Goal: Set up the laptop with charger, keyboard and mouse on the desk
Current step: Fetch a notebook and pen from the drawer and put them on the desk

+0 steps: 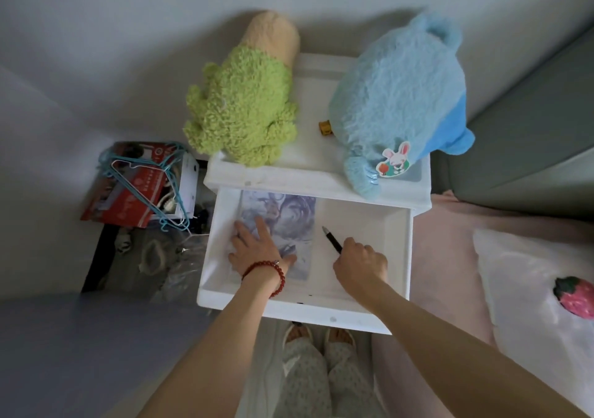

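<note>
Drawer (379,302) stands pulled out. I see my left hand (257,247) flat on a picture (289,215); beside it my right hand (360,262) grips a pen (331,239).

Two plush toys (398,96) atop cabinet (321,176)

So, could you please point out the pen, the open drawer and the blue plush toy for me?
Pen (331,239), head view, middle of its dark barrel.
Drawer (360,225), head view, bare floor right of the pen.
Blue plush toy (398,96), head view, middle of its furry back.
</note>
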